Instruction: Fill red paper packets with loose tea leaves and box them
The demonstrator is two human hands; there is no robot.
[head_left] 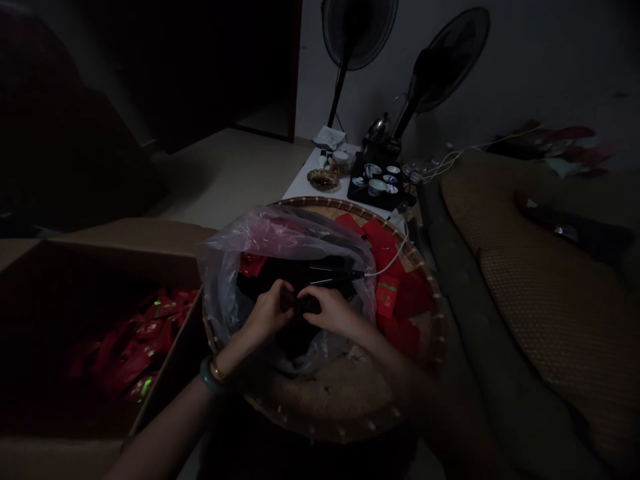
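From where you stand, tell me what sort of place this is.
Probably a dim room in a home used for packing: a tea set on a low table, two standing fans, a cushioned sofa.

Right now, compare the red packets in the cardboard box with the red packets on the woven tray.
The red packets in the cardboard box lie in a loose, jumbled heap in deep shadow; the red packets on the woven tray are spread flatter along its right side and better lit. The box ones sit far from both hands; the tray ones lie just beyond the right hand, beside the plastic bag. Both are small, red and alike in shape.
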